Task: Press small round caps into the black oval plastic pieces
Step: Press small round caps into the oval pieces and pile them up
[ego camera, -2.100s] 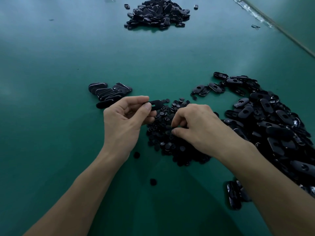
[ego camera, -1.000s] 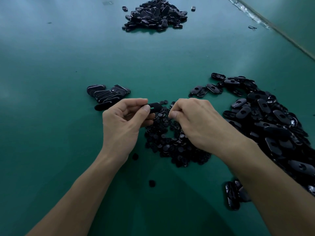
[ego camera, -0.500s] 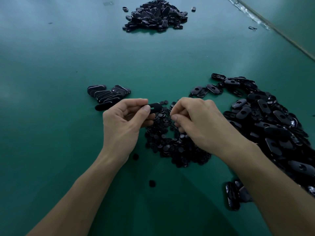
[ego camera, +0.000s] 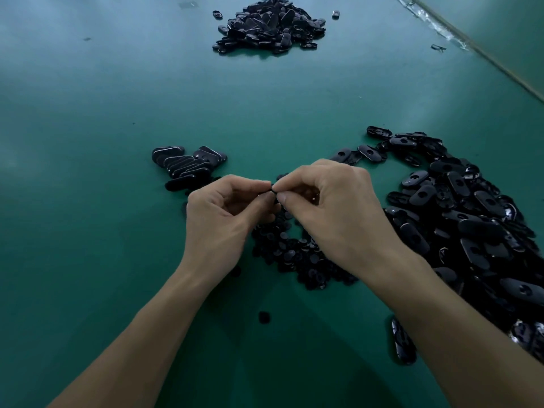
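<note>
left hand [ego camera: 223,222] and right hand [ego camera: 338,213] meet fingertip to fingertip, both pinching a small black part [ego camera: 273,189], mostly hidden, above the cap pile [ego camera: 294,257] on the worktop [ego camera: 117,260]; oval pieces [ego camera: 471,219] heaped right.

Table [ego camera: 88,201]: green;
Far: pile of black pieces [ego camera: 269,28];
Left: stacked oval pieces [ego camera: 188,166];
Middle: round caps [ego camera: 294,254], stray cap [ego camera: 264,317];
Right: oval heap [ego camera: 471,219]

Dark piece [ego camera: 273,189] is nearly buried between left hand [ego camera: 217,222] and right hand [ego camera: 338,213], shape unreadable; oval pile [ego camera: 459,207] is cut off by the right picture edge.
</note>
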A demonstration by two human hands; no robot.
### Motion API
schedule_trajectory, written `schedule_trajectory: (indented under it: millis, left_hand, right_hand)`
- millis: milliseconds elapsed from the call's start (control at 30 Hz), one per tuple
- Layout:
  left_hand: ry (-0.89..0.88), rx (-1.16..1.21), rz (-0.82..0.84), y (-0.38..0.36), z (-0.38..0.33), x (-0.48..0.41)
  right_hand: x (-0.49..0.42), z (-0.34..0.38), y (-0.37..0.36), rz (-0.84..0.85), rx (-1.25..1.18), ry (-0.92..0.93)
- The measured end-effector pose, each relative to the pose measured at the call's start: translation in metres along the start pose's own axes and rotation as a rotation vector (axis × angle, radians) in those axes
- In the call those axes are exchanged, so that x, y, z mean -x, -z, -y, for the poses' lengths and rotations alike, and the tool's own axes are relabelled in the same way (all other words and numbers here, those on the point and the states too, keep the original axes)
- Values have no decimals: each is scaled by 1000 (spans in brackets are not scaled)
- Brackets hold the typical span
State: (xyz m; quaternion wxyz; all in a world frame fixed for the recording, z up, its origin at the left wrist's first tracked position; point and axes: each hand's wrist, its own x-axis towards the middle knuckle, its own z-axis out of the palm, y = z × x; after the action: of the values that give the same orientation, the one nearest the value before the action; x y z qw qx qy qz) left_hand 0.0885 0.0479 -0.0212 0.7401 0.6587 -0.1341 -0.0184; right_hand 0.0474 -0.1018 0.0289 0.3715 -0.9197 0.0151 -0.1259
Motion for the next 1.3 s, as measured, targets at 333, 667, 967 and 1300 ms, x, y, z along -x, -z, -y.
schedule_trajectory:
  millis: [333,667,967,1300]
  left_hand:
    - [4,43,18,-3,-5,0]
    - [5,42,31,-1,-5,-1]
    - [70,133,11,2,-4,-3]
    - [69,82,45,3,-2,-4]
  right_hand:
    - [4,4,-6,-87,-55,-22]
    - [5,8,-7,-66,-107,-54]
    - [6,9,-13,-91,-102,-50]
    - [10,5,-20,-185,-87,-52]
